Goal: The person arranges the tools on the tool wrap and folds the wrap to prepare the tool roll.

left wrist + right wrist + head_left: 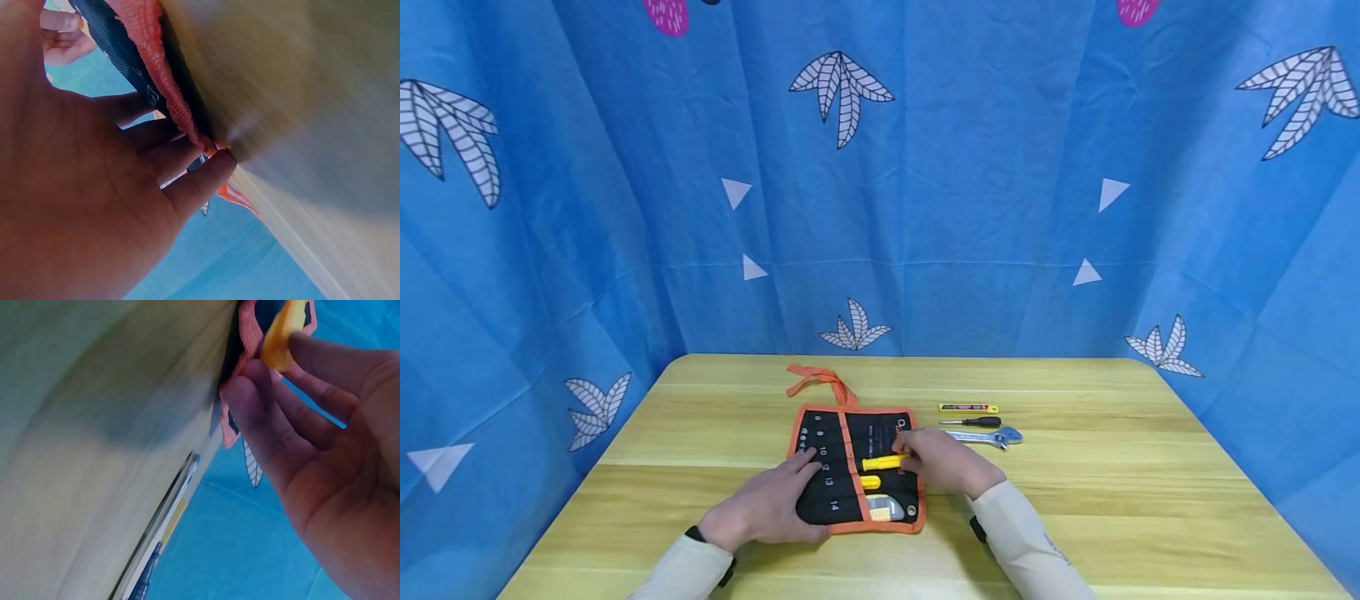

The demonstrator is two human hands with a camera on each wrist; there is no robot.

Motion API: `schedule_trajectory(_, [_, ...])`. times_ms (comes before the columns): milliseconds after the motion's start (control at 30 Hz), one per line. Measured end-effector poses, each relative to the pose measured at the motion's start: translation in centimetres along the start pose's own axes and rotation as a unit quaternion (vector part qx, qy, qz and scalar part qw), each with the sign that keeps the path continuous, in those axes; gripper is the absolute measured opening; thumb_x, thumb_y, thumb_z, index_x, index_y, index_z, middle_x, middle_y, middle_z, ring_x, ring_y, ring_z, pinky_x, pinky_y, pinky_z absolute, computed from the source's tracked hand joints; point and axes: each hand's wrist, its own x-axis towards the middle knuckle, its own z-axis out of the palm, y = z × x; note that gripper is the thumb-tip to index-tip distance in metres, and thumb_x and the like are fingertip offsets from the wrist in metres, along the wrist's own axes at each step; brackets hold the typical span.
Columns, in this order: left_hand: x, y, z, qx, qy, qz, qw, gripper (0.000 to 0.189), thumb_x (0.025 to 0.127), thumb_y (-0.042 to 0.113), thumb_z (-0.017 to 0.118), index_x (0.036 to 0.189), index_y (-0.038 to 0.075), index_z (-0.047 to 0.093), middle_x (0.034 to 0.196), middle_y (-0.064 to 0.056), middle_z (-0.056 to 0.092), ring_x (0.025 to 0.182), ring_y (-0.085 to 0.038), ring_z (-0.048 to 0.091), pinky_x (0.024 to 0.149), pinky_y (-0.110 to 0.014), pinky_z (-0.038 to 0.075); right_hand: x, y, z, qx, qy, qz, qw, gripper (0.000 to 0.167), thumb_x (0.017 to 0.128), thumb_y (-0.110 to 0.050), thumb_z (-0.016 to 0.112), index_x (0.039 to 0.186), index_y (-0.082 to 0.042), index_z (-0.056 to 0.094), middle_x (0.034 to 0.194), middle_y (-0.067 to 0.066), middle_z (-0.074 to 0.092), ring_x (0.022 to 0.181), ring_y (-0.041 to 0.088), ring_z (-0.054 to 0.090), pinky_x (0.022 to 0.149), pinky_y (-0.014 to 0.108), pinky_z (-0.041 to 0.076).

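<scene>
A black tool roll [887, 425] with orange trim lies unrolled on the table, numbers printed down its left panel. My left hand [777, 497] rests on its left and lower edge, fingers spread over the cloth; in the left wrist view the fingertips [206, 178] touch the orange border [165, 81]. With thumb and fingers my right hand [943, 458] pinches a yellow screwdriver handle [882, 462], which also shows in the right wrist view [281, 337]. The handle's left end meets the orange pocket band; its shaft is hidden. Below it, a second yellow handle [871, 482] and a tape measure-like yellow-and-clear piece [886, 508] sit in pockets.
Right of the roll lie a yellow flat packet [968, 408], a black-handled screwdriver [982, 422] and an adjustable wrench [1000, 437], partly behind my right hand. Orange ties [823, 379] trail from the roll's far edge. A blue curtain [985, 208] hangs behind the wooden table [1112, 483].
</scene>
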Motion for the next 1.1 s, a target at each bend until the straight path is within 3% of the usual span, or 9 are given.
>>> schedule_trajectory(100, [0.03, -0.07, 0.02, -0.002, -0.001, 0.002, 1.0, 0.104, 0.074, 0.071, 0.077, 0.151, 0.007, 0.049, 0.164, -0.014, 0.034, 0.149, -0.036, 0.038, 0.113, -0.057, 0.04, -0.13, 0.28, -0.36, 0.021, 0.001, -0.004, 0.9998, 0.014, 0.097, -0.002, 0.068, 0.11, -0.007, 0.069, 0.091, 0.0, 0.066, 0.074, 0.01, 0.055, 0.067, 0.028, 0.051])
schedule_trajectory(300, [-0.01, 0.09, -0.08, -0.003, 0.001, 0.005, 1.0, 0.102, 0.074, 0.069, 0.077, 0.151, 0.008, 0.049, 0.164, -0.014, 0.035, 0.148, -0.036, 0.039, 0.113, -0.057, 0.041, -0.27, 0.34, -0.28, 0.014, 0.01, -0.013, 0.9998, 0.01, 0.095, 0.0, 0.069, 0.103, -0.007, 0.071, 0.087, 0.0, 0.065, 0.072, 0.011, 0.055, 0.066, 0.027, 0.051])
schedule_trajectory(567, [-0.14, 0.22, -0.04, 0.0, 0.003, -0.002, 1.0, 0.101, 0.074, 0.068, 0.078, 0.15, 0.008, 0.05, 0.164, -0.014, 0.035, 0.148, -0.036, 0.039, 0.113, -0.057, 0.041, 0.01, 0.14, 0.17, 0.005, 0.014, -0.027, 0.9995, 0.01, 0.097, -0.005, 0.069, 0.103, -0.006, 0.076, 0.084, -0.002, 0.066, 0.067, 0.007, 0.051, 0.062, 0.024, 0.047])
schedule_trajectory(767, [-0.25, 0.37, -0.12, -0.001, 0.003, -0.005, 1.0, 0.101, 0.073, 0.067, 0.079, 0.149, 0.008, 0.051, 0.163, -0.014, 0.036, 0.148, -0.036, 0.039, 0.113, -0.057, 0.041, 0.13, 0.08, 0.43, 0.019, 0.01, -0.019, 0.9996, 0.012, 0.098, -0.006, 0.068, 0.105, -0.006, 0.077, 0.086, -0.003, 0.068, 0.068, 0.006, 0.053, 0.063, 0.024, 0.048])
schedule_trajectory(933, [-0.27, 0.28, -0.04, -0.008, 0.002, -0.001, 1.0, 0.101, 0.074, 0.067, 0.079, 0.152, 0.012, 0.048, 0.164, -0.015, 0.035, 0.148, -0.037, 0.039, 0.112, -0.059, 0.041, 0.13, 0.13, 0.43, 0.03, 0.006, -0.013, 0.9994, 0.018, 0.097, -0.005, 0.069, 0.115, -0.005, 0.071, 0.093, 0.0, 0.068, 0.075, 0.008, 0.057, 0.07, 0.028, 0.053])
schedule_trajectory(1100, [-0.23, 0.1, 0.08, -0.013, 0.005, 0.006, 0.9999, 0.1, 0.075, 0.067, 0.078, 0.155, 0.017, 0.045, 0.164, -0.015, 0.034, 0.148, -0.039, 0.038, 0.112, -0.061, 0.04, 0.16, 0.01, 0.4, 0.028, 0.01, -0.016, 0.9994, 0.015, 0.094, -0.003, 0.072, 0.108, -0.008, 0.068, 0.088, -0.003, 0.063, 0.075, 0.01, 0.055, 0.07, 0.028, 0.052])
